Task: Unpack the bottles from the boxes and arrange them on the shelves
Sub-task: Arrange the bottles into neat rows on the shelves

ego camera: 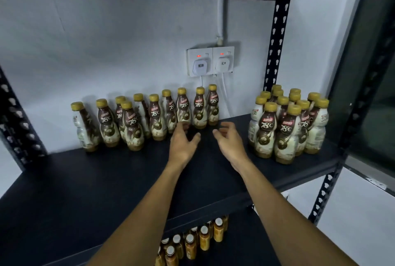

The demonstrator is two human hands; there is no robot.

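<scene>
A stockroom — black slotted-steel shelving [275,37] against a bare wall, stacked with many identical coffee bottles [156,116].

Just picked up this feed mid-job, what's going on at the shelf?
A person reaches over the dark shelf with both hands empty: left hand and right hand hover, fingers loose, before the right end of a row of gold-capped bottles along the wall. A cluster of the same bottles stands at the right; white-capped bottles sit below.
</scene>
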